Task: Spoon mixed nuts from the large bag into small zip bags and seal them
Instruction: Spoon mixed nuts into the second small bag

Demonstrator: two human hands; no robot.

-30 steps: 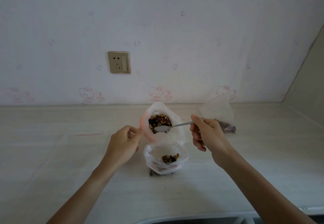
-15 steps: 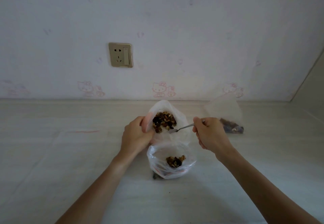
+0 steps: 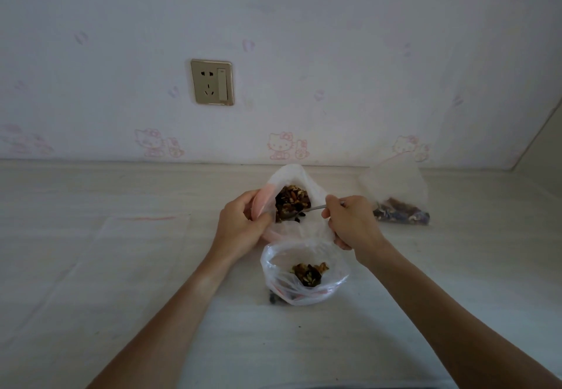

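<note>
The right hand (image 3: 349, 224) grips the spoon (image 3: 299, 211), bowl dug in the big bag (image 3: 292, 203) the left hand (image 3: 240, 227) holds open; the small bag (image 3: 304, 276) gapes just nearer.

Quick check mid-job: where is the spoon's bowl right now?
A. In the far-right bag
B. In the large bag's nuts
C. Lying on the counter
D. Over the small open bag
B: the right hand holds the spoon with its bowl dug into the nuts of the large bag.
</note>
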